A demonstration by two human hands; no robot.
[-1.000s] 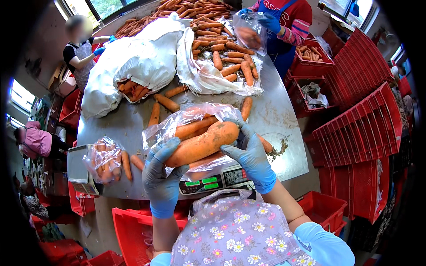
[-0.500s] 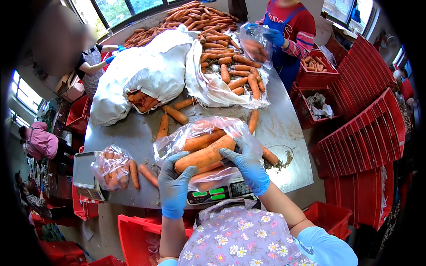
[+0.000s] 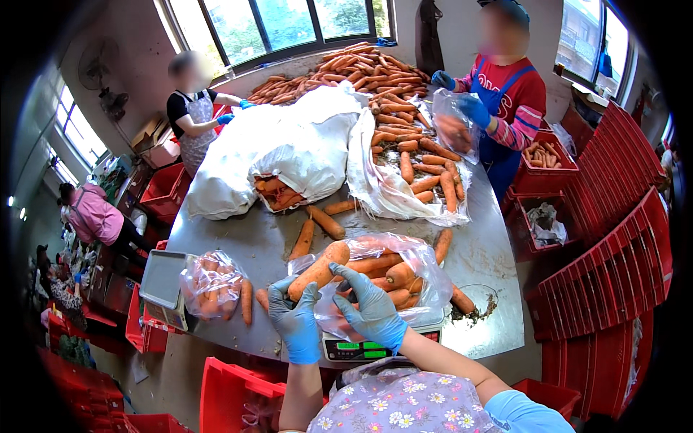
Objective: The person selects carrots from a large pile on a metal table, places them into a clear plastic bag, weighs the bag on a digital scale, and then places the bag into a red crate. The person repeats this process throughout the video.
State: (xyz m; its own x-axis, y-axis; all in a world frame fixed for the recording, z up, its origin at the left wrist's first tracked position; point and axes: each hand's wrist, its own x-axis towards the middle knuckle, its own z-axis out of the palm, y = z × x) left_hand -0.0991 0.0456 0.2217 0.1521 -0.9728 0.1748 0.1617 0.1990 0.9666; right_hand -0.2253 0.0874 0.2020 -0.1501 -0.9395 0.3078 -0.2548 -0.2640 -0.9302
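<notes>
A large carrot point(image 3: 318, 271) is tilted in front of me, its lower end gripped between the thumb and fingers of my left hand point(image 3: 294, 321). My right hand point(image 3: 372, 307) has its fingers apart, with a fingertip by the carrot's side; whether it presses on it I cannot tell. Both hands wear thin blue gloves with grey dirt on them. Right behind them, a clear plastic bag point(image 3: 426, 268) with several carrots in it rests on a digital scale point(image 3: 354, 350), whose green displays show below my right wrist.
A second bag of carrots point(image 3: 211, 287) sits beside another scale point(image 3: 164, 281) at left. White sacks point(image 3: 274, 137) and a carrot heap point(image 3: 346, 72) cover the metal table's point(image 3: 498, 289) far side. Two co-workers stand there, one holding a bag point(image 3: 455, 128). Red crates point(image 3: 606, 260) are stacked at right.
The carrot has moved left off the bag and tilted steeper. My right hand has loosened from its end, while my left still holds it. The view has shifted, showing more of the room.
</notes>
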